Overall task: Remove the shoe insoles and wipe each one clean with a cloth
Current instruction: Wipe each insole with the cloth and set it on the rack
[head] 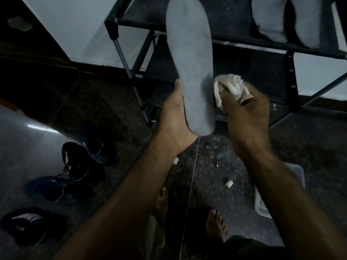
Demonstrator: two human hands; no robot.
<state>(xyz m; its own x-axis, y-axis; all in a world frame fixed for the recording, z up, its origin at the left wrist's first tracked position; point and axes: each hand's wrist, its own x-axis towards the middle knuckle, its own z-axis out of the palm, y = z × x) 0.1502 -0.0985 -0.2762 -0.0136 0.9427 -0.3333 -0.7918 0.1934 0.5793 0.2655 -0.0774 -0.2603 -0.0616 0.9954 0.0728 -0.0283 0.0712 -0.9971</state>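
A long grey insole (189, 59) stands upright in the middle of the view, heel end down. My left hand (172, 117) grips its heel from the left, thumb along the edge. My right hand (246, 113) holds a crumpled white cloth (231, 89) just right of the insole's lower edge, the cloth close to or touching it. Two more grey insoles (270, 17) lie on the top shelf of the dark shoe rack (234, 36) behind.
Several dark sneakers (78, 162) lie on the floor at the left. A clear plastic tub (262, 203) sits at the lower right behind my forearm. Two small white lumps (229, 183) lie on the speckled floor. My bare feet (216, 226) are below.
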